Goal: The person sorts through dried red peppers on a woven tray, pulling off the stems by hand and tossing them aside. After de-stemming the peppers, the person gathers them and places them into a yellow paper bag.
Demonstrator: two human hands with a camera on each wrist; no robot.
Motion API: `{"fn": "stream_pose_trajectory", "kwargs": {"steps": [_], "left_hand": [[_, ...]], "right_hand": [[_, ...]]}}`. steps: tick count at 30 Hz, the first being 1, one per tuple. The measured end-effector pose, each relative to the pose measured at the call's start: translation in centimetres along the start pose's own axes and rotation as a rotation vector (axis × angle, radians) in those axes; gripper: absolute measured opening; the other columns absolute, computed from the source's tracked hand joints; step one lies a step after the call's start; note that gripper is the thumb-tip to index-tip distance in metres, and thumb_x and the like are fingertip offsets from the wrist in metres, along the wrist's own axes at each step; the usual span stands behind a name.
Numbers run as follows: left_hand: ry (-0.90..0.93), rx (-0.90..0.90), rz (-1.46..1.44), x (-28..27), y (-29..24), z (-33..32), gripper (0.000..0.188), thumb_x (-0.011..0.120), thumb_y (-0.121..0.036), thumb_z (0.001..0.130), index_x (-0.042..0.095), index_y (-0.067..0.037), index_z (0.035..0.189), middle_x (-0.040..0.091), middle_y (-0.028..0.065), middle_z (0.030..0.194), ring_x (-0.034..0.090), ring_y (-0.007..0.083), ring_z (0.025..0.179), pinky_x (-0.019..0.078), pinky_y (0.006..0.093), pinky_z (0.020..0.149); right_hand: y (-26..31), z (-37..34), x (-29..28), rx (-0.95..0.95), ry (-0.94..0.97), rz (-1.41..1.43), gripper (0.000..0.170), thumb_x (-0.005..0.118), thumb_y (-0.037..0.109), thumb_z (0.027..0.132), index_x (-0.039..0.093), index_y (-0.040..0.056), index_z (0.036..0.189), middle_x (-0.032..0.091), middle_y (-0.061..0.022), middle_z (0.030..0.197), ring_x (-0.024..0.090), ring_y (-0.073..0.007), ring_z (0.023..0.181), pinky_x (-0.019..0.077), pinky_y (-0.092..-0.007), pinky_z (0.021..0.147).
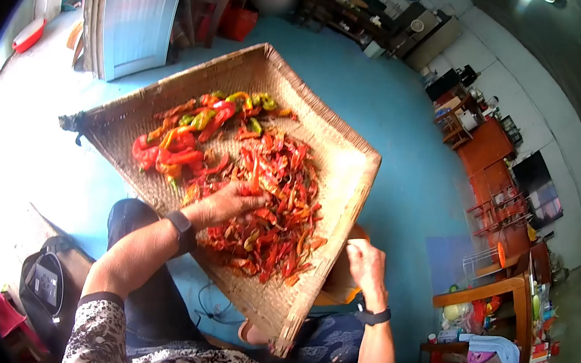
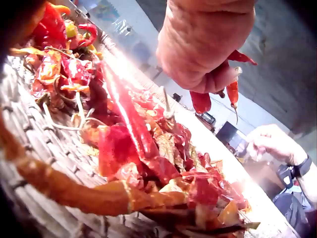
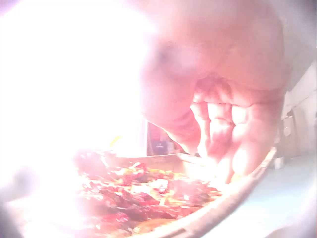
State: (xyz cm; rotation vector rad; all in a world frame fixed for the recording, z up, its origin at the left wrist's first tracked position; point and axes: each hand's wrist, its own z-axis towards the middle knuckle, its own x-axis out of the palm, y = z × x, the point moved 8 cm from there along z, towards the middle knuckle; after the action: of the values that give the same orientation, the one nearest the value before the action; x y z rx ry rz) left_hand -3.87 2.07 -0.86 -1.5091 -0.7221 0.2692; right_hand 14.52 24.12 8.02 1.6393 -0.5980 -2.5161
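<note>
A woven tray (image 1: 341, 133) is filled with red, orange and some green peppers (image 1: 278, 217). Over the middle of the heap is my left hand (image 1: 229, 203), its thumb and fingers pinching a few small red peppers; the left wrist view shows these peppers (image 2: 200, 101) sticking out below the hand (image 2: 208, 44). Beside the tray's right rim is my right hand (image 1: 366, 265), fingers curled in; in the right wrist view no pepper shows in this hand (image 3: 218, 114), though glare washes out part of it.
Larger, brighter peppers (image 1: 178, 145) lie on the tray's left side. Below the tray are the person's legs and an orange object (image 1: 338, 291) partly hidden. A black bag (image 1: 46, 281) is at lower left; a wooden chair (image 1: 516, 307) with clothes stands at right.
</note>
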Motion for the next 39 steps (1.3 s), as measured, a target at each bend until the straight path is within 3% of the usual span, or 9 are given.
{"fn": "stream_pose_trajectory", "kwargs": {"steps": [5,8,9,11,18,21,25,35,39], "left_hand": [[0.062,-0.040,0.052,3.1,-1.2,-0.2,0.024,0.062,-0.031,0.092,0.064,-0.013,0.107,0.064,-0.0066,0.084,0.054,0.0025,0.061,0.0443,0.0176,0.052],[0.131,-0.029,-0.017,5.1,-0.9,0.7,0.020,0.061,-0.025,0.093,0.064,-0.011,0.106,0.064,-0.0053,0.085,0.055,0.0035,0.066,0.0450,0.0180,0.055],[0.185,-0.059,-0.084,5.5,-0.1,1.5,0.018,0.060,-0.023,0.093,0.064,-0.010,0.105,0.064,-0.0047,0.085,0.056,0.0039,0.067,0.0452,0.0184,0.055],[0.203,-0.089,-0.054,5.5,-0.4,2.0,0.016,0.060,-0.020,0.092,0.064,-0.009,0.104,0.065,-0.0031,0.086,0.056,0.0046,0.066,0.0456,0.0176,0.053],[-0.037,-0.139,-0.023,3.2,-1.2,1.2,0.021,0.062,-0.032,0.091,0.061,-0.013,0.101,0.059,-0.0060,0.074,0.043,0.0030,0.050,0.0318,0.0171,0.042],[-0.087,-0.272,-0.097,1.4,-0.8,0.5,0.019,0.061,-0.030,0.092,0.058,-0.013,0.099,0.052,-0.0060,0.065,0.042,0.0027,0.047,0.0292,0.0179,0.037],[-0.092,-0.096,-0.215,0.6,-1.0,1.1,0.014,0.061,-0.023,0.093,0.059,-0.010,0.098,0.050,-0.0059,0.066,0.041,0.0027,0.047,0.0302,0.0182,0.036],[0.026,-0.030,-0.151,2.4,1.5,1.5,0.014,0.060,-0.022,0.093,0.063,-0.009,0.095,0.059,-0.0046,0.074,0.046,0.0031,0.054,0.0350,0.0169,0.043],[-0.055,-0.139,-0.043,0.2,1.1,1.3,0.017,0.058,-0.025,0.094,0.062,-0.009,0.094,0.060,-0.0027,0.070,0.054,0.0062,0.058,0.0408,0.0203,0.047]], "right_hand": [[8.0,1.4,6.6,-0.086,0.301,0.456,0.037,0.065,0.019,0.085,0.060,0.0040,0.118,0.066,-0.0196,0.102,0.067,-0.0214,0.080,0.0528,-0.0348,0.068],[6.7,0.8,13.4,-0.109,0.565,0.313,0.062,0.063,0.025,0.089,0.035,0.0049,0.141,0.068,-0.0141,0.094,0.066,-0.0216,0.080,0.0534,-0.0362,0.066],[8.7,1.5,11.0,-0.365,0.156,0.529,0.049,0.061,0.025,0.091,0.045,0.0054,0.133,0.067,-0.0131,0.082,0.065,-0.0200,0.068,0.0530,-0.0350,0.061],[8.8,2.2,10.9,0.057,0.416,0.759,0.029,0.057,0.022,0.092,0.056,0.0035,0.115,0.065,-0.0122,0.072,0.065,-0.0189,0.061,0.0519,-0.0332,0.058],[5.5,2.5,12.4,0.149,0.282,0.643,0.021,0.052,0.021,0.094,0.053,0.0026,0.084,0.060,-0.0073,0.063,0.063,-0.0198,0.059,0.0487,-0.0323,0.054],[5.3,2.6,12.0,0.093,0.319,0.643,0.022,0.051,0.020,0.095,0.054,0.0015,0.084,0.058,-0.0076,0.064,0.061,-0.0168,0.056,0.0475,-0.0316,0.053],[4.9,2.5,11.3,0.060,0.245,0.710,0.043,0.064,0.021,0.089,0.049,0.0057,0.126,0.064,-0.0075,0.085,0.061,-0.0111,0.077,0.0513,-0.0276,0.070],[7.8,2.8,9.9,0.096,0.225,0.726,0.020,0.056,0.019,0.094,0.060,0.0020,0.103,0.062,-0.0030,0.077,0.059,-0.0079,0.064,0.0491,-0.0219,0.056],[4.0,3.1,1.7,0.035,-0.307,0.577,0.020,0.056,0.018,0.095,0.060,0.0005,0.102,0.061,-0.0019,0.071,0.056,-0.0057,0.059,0.0476,-0.0202,0.052]]}}
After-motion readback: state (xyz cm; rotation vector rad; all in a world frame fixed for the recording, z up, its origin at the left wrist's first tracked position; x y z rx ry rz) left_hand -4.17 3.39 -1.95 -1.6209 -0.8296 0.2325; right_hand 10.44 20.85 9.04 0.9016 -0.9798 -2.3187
